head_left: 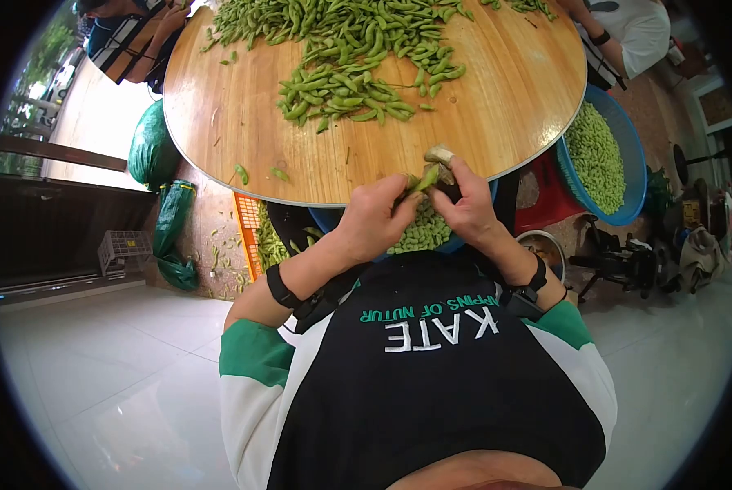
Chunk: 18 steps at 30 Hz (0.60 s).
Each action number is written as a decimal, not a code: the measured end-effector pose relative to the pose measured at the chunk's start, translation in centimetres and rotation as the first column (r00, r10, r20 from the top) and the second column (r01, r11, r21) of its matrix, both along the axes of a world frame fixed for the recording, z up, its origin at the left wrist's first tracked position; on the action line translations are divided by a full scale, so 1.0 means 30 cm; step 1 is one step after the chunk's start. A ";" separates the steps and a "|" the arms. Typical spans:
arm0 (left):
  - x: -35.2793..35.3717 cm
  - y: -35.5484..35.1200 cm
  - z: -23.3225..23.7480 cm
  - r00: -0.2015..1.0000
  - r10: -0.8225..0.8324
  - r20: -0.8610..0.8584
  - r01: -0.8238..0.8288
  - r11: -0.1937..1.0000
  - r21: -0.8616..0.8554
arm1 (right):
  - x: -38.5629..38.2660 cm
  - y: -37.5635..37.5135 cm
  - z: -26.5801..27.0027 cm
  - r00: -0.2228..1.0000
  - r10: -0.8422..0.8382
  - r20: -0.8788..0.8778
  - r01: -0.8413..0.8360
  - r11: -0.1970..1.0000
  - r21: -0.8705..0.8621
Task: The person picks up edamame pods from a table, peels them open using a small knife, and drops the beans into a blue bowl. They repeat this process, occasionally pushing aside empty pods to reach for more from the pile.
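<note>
Over the near edge of the round wooden table, my left hand (376,214) and my right hand (469,206) meet, both with closed fingers. Between their fingertips is a green edamame pod (426,178), pinched from either side. A pale covering wraps one fingertip of my right hand. Directly below the hands, shelled green beans (421,232) fill a blue container, mostly hidden by my wrists and shirt. A large pile of edamame pods (345,77) spreads over the far and middle part of the table.
A blue basin (634,184) of shelled beans stands right of the table (219,139). An orange crate (246,233) with husks and a green sack (152,147) are at left. Two other people (637,33) sit at the far sides. Loose pods (279,174) lie nearby.
</note>
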State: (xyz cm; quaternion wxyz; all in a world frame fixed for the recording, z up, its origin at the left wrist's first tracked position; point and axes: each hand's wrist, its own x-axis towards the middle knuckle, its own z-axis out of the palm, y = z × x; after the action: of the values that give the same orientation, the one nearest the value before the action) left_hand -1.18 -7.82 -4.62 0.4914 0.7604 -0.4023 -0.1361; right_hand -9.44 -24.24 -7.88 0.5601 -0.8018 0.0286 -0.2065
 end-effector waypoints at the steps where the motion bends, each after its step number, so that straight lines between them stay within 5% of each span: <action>1: -0.008 0.000 0.002 0.999 -0.015 0.050 0.015 1.000 0.000 | -0.006 -0.003 -0.009 1.000 0.002 -0.028 0.000 0.997 0.076; 3: -0.013 0.002 0.013 0.994 -0.028 0.102 0.029 1.000 -0.004 | -0.006 -0.005 -0.010 0.998 0.008 -0.055 0.000 0.989 0.147; 5: -0.006 0.017 0.026 0.997 -0.048 -0.064 0.056 0.991 0.123 | -0.002 -0.001 -0.003 0.994 -0.054 0.096 0.067 0.988 -0.141; 6: 0.000 0.026 0.021 0.997 -0.050 -0.064 0.057 0.991 0.122 | -0.012 -0.008 -0.003 0.994 -0.056 0.095 0.069 0.987 -0.143; 9: 0.040 0.052 0.000 0.996 0.084 -0.038 -0.082 0.995 0.051 | -0.031 -0.026 0.007 0.987 0.064 -0.145 -0.048 0.992 0.114; 12: 0.073 0.081 0.012 0.997 0.042 -0.071 -0.034 0.993 0.115 | -0.034 -0.018 0.045 0.974 0.214 0.079 -0.205 0.972 -0.116; 15: 0.072 0.089 0.005 0.992 -0.095 -0.086 0.102 0.991 0.084 | -0.042 -0.016 0.069 0.975 0.218 0.038 -0.207 0.959 -0.194; 17: 0.068 0.094 0.010 0.985 -0.146 -0.093 0.151 0.987 0.049 | -0.047 -0.024 0.083 0.966 0.122 -0.228 -0.130 0.991 -0.021; 18: 0.068 0.097 0.012 0.984 -0.174 -0.034 0.176 0.982 0.064 | -0.041 -0.025 0.076 0.966 0.119 -0.229 -0.127 0.992 -0.021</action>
State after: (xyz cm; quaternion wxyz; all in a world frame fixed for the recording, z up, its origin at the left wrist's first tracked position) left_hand 0.85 -4.90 -4.24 0.4574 0.7360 -0.4560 -0.2030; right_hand -10.66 -25.00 -5.60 0.5507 -0.8300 0.0391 -0.0789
